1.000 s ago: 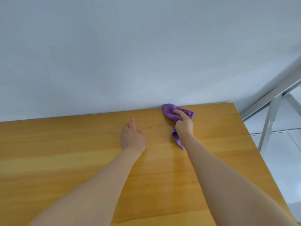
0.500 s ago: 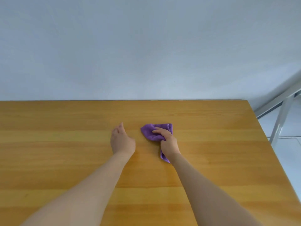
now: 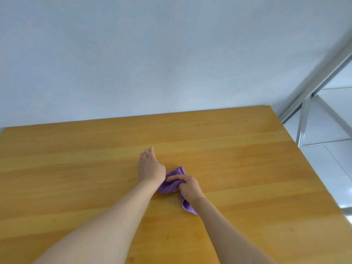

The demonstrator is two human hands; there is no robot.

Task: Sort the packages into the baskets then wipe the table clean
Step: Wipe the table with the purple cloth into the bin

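Note:
A crumpled purple cloth [image 3: 170, 184] lies on the wooden table [image 3: 238, 168] near its middle. My right hand [image 3: 188, 186] grips the cloth and presses it onto the wood, and a tail of cloth sticks out below my wrist. My left hand [image 3: 149, 165] rests flat on the table just left of the cloth, its fingers relaxed and pointing toward the wall. No packages or baskets are in view.
A pale wall [image 3: 152, 54] runs along the table's far edge. The table's right edge drops to a white floor, where a metal frame [image 3: 304, 119] stands at the far right.
My right hand has dragged the cloth from the far edge by the wall back toward me, to beside my left wrist. My left hand stayed resting on the table.

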